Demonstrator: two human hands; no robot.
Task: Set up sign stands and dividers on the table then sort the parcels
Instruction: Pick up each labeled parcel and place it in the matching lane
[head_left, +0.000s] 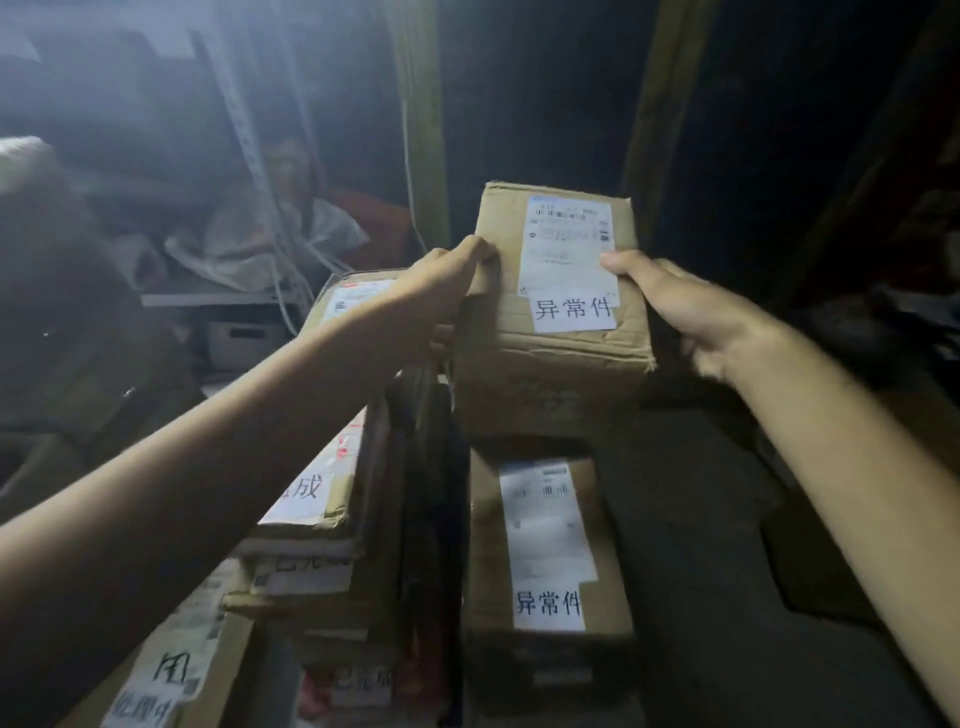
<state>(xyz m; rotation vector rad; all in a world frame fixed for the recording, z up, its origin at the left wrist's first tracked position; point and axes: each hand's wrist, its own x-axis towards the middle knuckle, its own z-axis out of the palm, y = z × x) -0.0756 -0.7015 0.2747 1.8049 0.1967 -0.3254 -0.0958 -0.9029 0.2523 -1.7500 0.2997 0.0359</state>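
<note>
Cardboard lower parcel (545, 545) marked 异常件 nearest, right of dark divider (431, 467); left stack (311, 499), count unclear. Above it, held parcel (550, 374), same mark, gripped at its sides by left hand (447, 291) and right hand (675, 306). Two 异常件 parcels counted.

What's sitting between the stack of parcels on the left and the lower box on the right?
A dark upright panel, probably a divider, stands between the left stack and the lower box. This shows in the head view.
</note>
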